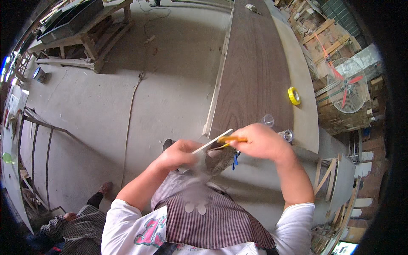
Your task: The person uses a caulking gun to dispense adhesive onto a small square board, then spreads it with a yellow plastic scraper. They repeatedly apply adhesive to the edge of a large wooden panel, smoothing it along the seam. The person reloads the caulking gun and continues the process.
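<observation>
My left hand [180, 154] is closed around the lower end of a thin white strip [213, 141], which slants up to the right in front of my striped apron [212, 216]. In my closed right hand [264, 143] is a yellow-orange tool [232, 139]; motion blur hides its exact kind. Its tip lies across or right beside the strip's upper part, and I cannot tell whether they touch. Both hands are just off the near end of a long brown wood-grain panel [255, 72]. A small blue item [235, 162] shows below my right hand.
A yellow tape roll [294, 96] and a clear cup [286, 135] rest by the panel's right side. Farther right stands a fan with red blades [345, 85]. A cable [132, 100] crosses the floor. Another person [80, 225] is at lower left, below a metal rail [49, 127].
</observation>
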The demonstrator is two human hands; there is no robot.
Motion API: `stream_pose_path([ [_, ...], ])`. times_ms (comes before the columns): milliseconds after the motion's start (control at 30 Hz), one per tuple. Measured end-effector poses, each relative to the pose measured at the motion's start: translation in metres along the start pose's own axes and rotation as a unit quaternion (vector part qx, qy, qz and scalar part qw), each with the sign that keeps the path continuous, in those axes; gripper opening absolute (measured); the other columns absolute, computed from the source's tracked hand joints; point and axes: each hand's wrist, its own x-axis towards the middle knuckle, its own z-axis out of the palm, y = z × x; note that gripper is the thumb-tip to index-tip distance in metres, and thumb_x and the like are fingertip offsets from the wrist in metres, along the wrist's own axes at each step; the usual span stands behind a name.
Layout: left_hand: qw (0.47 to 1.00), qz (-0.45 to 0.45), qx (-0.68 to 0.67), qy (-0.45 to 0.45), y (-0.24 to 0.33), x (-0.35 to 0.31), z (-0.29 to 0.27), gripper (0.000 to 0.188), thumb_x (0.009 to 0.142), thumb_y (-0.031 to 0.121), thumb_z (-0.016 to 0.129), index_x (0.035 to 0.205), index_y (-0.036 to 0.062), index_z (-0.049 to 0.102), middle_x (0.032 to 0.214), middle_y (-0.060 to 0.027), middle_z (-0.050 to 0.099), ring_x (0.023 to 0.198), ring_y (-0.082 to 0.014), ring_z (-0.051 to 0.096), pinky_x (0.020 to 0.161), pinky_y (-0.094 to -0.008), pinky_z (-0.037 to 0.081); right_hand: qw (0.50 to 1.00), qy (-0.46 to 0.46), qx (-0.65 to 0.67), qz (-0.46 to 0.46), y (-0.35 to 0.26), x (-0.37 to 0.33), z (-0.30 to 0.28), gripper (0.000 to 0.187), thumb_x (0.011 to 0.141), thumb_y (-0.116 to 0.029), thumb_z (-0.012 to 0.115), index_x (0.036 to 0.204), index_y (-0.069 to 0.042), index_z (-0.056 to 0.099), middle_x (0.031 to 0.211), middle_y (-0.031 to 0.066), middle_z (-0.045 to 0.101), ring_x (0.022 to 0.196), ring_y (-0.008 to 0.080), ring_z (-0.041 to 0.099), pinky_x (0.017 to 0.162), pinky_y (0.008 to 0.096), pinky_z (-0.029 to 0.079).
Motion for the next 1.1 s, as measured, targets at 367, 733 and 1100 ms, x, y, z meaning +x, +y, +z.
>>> stream_pose_path([
  [367, 0.973, 0.049, -0.200, 0.108, -0.032, 0.003, -0.008, 0.050, 0.077, 0.009, 0.061, 0.125, -0.0046, 0.058, 0.104, -0.0122, 0.069, 0.091, -0.0197, 0.066, 0.079, -0.0313, 0.054, 0.971, 0.180, -0.105, -0.120, -0.031, -0.036, 0.035, 0.038, 0.075, -0.006, 0.067, 0.113, -0.010, 0.068, 0.085, 0.0126, 0.058, 0.079, 0.0312, 0.061, 0.071, 0.0421, 0.051],
  [733, 0.928, 0.129, -0.335, 0.099, -0.066, -0.022, -0.012, 0.055, 0.080, 0.019, 0.064, 0.129, -0.0029, 0.051, 0.112, -0.0169, 0.065, 0.098, -0.0312, 0.068, 0.082, -0.0487, 0.059, 0.940, 0.292, 0.127, -0.120, -0.005, -0.033, 0.083, 0.047, 0.080, -0.001, 0.065, 0.126, -0.012, 0.063, 0.082, 0.0131, 0.058, 0.070, 0.0300, 0.058, 0.065, 0.0368, 0.049],
  [1100, 0.927, 0.177, -0.324, 0.073, -0.075, -0.037, -0.019, 0.069, 0.084, 0.037, 0.070, 0.135, -0.0035, 0.046, 0.121, -0.0140, 0.061, 0.109, -0.0276, 0.063, 0.090, -0.0471, 0.055, 0.958, 0.201, 0.201, -0.025, 0.012, -0.029, 0.106, 0.031, 0.096, -0.013, 0.058, 0.125, -0.004, 0.062, 0.078, 0.0088, 0.055, 0.070, 0.0186, 0.053, 0.068, 0.0301, 0.045],
])
